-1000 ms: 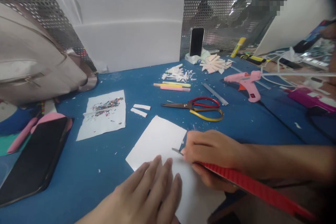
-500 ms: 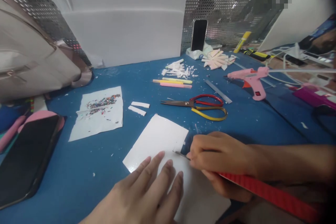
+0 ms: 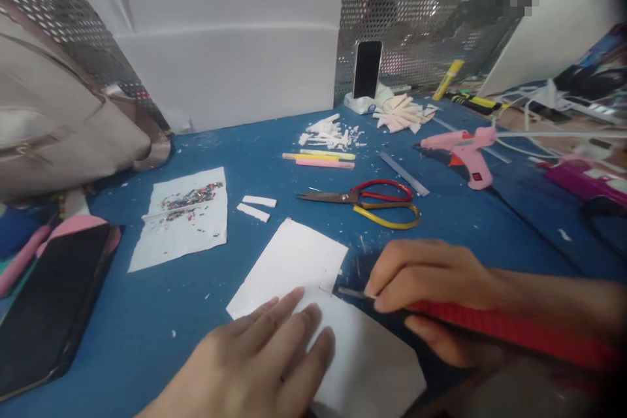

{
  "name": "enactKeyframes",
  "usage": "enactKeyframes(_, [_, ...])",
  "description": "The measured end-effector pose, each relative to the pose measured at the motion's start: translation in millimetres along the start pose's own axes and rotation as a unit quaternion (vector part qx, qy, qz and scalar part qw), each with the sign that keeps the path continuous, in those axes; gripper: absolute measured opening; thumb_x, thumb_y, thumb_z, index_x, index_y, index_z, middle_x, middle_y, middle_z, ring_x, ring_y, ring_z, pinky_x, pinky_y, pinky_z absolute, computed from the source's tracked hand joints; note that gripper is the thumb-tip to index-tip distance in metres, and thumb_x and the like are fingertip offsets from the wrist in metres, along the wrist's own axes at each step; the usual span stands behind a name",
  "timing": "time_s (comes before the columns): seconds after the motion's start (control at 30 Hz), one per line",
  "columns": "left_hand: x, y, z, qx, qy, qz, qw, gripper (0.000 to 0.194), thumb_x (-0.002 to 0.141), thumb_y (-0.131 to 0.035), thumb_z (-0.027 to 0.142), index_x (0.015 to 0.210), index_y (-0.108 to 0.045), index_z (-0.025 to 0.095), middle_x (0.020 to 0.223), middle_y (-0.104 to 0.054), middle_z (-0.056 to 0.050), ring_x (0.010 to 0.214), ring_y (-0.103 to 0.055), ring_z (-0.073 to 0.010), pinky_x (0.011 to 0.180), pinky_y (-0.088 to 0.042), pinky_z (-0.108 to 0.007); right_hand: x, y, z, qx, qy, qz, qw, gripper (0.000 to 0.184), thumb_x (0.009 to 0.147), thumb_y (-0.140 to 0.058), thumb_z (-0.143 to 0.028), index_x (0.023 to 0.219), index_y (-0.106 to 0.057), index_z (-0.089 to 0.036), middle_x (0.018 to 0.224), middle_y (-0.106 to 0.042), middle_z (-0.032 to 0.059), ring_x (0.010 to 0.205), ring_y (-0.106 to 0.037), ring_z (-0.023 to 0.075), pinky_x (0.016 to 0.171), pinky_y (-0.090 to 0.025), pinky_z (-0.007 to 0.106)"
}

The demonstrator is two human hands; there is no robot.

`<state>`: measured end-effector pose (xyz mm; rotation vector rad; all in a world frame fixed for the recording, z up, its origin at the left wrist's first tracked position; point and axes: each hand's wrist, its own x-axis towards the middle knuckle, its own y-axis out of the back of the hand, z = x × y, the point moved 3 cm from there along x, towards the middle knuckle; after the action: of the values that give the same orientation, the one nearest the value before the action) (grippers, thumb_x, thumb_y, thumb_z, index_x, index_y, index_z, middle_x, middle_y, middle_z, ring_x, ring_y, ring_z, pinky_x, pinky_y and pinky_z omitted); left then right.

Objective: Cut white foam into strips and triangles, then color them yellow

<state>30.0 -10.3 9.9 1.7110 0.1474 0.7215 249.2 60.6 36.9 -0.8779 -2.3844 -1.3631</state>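
Note:
My left hand (image 3: 267, 356) lies flat, fingers stretched out, on a white board (image 3: 294, 255) on the blue table. My right hand (image 3: 431, 287) is closed around a red-handled utility knife (image 3: 504, 330), its thin blade pointing left. The blade tip is beside a notch in the board's right edge, where a short cut line runs inward. I cannot tell whether the tip touches the board. Just beyond the board are scissors (image 3: 343, 198) with one red and one yellow handle loop, and two narrow white strips (image 3: 259, 200).
Beads lie on a white sheet (image 3: 210, 228) at left, near a dark phone (image 3: 53, 300). A pink glue gun (image 3: 465, 144) with a cord stands at right. Farther back are highlighters (image 3: 323, 162), white scraps (image 3: 326, 134), an upright phone (image 3: 367, 70) and a large white panel (image 3: 235, 72).
My right hand has drawn the knife to the right, and its blade has come away from the cut line. My left hand stays on the board, shifted only slightly.

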Motion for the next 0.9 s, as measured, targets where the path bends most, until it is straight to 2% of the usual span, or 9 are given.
enactKeyframes(0.03, [4, 3.1, -4, -0.025, 0.008, 0.007, 1.0, 0.048, 0.102, -0.026, 0.039, 0.109, -0.067, 0.017, 0.109, -0.072, -0.007, 0.104, -0.069, -0.0277, 0.071, -0.064, -0.035, 2, 9, 0, 0.008, 0.005, 0.026, 1.0, 0.014, 0.092, -0.045, -0.021, 0.093, -0.058, -0.015, 0.088, -0.063, 0.0084, 0.08, -0.063, 0.0148, 0.069, -0.051, 0.026])
enactKeyframes(0.1, [11, 8.7, -9, -0.06, 0.018, 0.012, 0.998, 0.043, 0.101, -0.032, 0.042, 0.107, -0.067, 0.017, 0.105, -0.073, -0.004, 0.097, -0.071, -0.0226, 0.072, -0.063, -0.031, 7, 26, 1, -0.019, 0.038, 0.052, 0.998, 0.014, 0.092, -0.045, -0.018, 0.089, -0.058, -0.015, 0.087, -0.062, 0.0087, 0.085, -0.063, 0.0172, 0.077, -0.051, 0.03])
enactKeyframes(0.17, [18, 12.0, -12, -0.069, 0.018, 0.007, 0.997, 0.03, 0.099, -0.043, 0.034, 0.106, -0.066, 0.016, 0.101, -0.074, -0.002, 0.089, -0.072, -0.0185, 0.075, -0.062, -0.029, 11, 33, 6, -0.085, 0.063, -0.006, 0.994, 0.015, 0.089, -0.046, -0.011, 0.095, -0.059, -0.015, 0.092, -0.065, 0.0085, 0.093, -0.062, 0.019, 0.085, -0.049, 0.034])
enactKeyframes(0.23, [22, 12.8, -11, -0.06, 0.02, 0.012, 0.998, 0.022, 0.097, -0.048, 0.025, 0.102, -0.067, 0.017, 0.096, -0.073, -0.001, 0.086, -0.072, -0.0174, 0.075, -0.062, -0.029, 13, 28, 16, -0.145, 0.061, -0.118, 0.98, 0.025, 0.089, -0.046, -0.008, 0.109, -0.059, -0.016, 0.104, -0.066, 0.0087, 0.097, -0.06, 0.0192, 0.085, -0.047, 0.033])
enactKeyframes(0.3, [23, 11.0, -9, -0.042, 0.026, 0.019, 0.999, 0.018, 0.095, -0.05, 0.022, 0.099, -0.067, 0.018, 0.095, -0.073, -0.001, 0.088, -0.072, -0.0187, 0.071, -0.062, -0.029, 13, 18, 28, -0.203, 0.059, -0.179, 0.961, 0.029, 0.093, -0.042, -0.007, 0.115, -0.058, -0.017, 0.111, -0.065, 0.0086, 0.096, -0.058, 0.019, 0.08, -0.046, 0.032])
enactKeyframes(0.4, [21, 6.3, -6, -0.022, 0.03, 0.02, 0.999, 0.016, 0.092, -0.054, 0.021, 0.101, -0.067, 0.018, 0.097, -0.072, -0.001, 0.09, -0.071, -0.0208, 0.066, -0.062, -0.03, 17, 2, 39, -0.258, 0.078, -0.197, 0.943, 0.024, 0.098, -0.04, -0.01, 0.108, -0.061, -0.017, 0.11, -0.064, 0.0084, 0.094, -0.054, 0.0194, 0.08, -0.043, 0.032])
enactKeyframes(0.6, [12, 1.5, -3, -0.021, 0.029, 0.022, 0.999, 0.018, 0.092, -0.054, 0.017, 0.106, -0.065, 0.015, 0.101, -0.072, -0.001, 0.095, -0.07, -0.0201, 0.075, -0.061, -0.03, 29, -7, 42, -0.239, 0.057, -0.245, 0.938, 0.013, 0.098, -0.044, -0.013, 0.096, -0.057, -0.016, 0.092, -0.058, 0.0052, 0.087, -0.048, 0.0178, 0.07, -0.038, 0.028])
enactKeyframes(0.73, [5, -2.7, -4, -0.001, 0.029, 0.013, 0.999, 0.021, 0.089, -0.058, 0.013, 0.109, -0.064, 0.014, 0.104, -0.072, -0.002, 0.101, -0.069, -0.0225, 0.074, -0.062, -0.031, 32, -8, 39, -0.234, 0.06, -0.25, 0.938, 0.015, 0.099, -0.042, -0.012, 0.101, -0.056, -0.016, 0.101, -0.059, 0.006, 0.093, -0.047, 0.0177, 0.071, -0.038, 0.028])
enactKeyframes(0.9, [4, -2.9, -5, -0.004, 0.013, 0.041, 0.999, 0.02, 0.09, -0.053, 0.01, 0.106, -0.065, 0.011, 0.101, -0.073, -0.004, 0.1, -0.07, -0.0251, 0.071, -0.063, -0.032, 36, -11, 41, -0.228, 0.078, -0.257, 0.936, 0.018, 0.1, -0.04, -0.014, 0.102, -0.058, -0.017, 0.102, -0.06, 0.0049, 0.096, -0.047, 0.0179, 0.074, -0.04, 0.029])
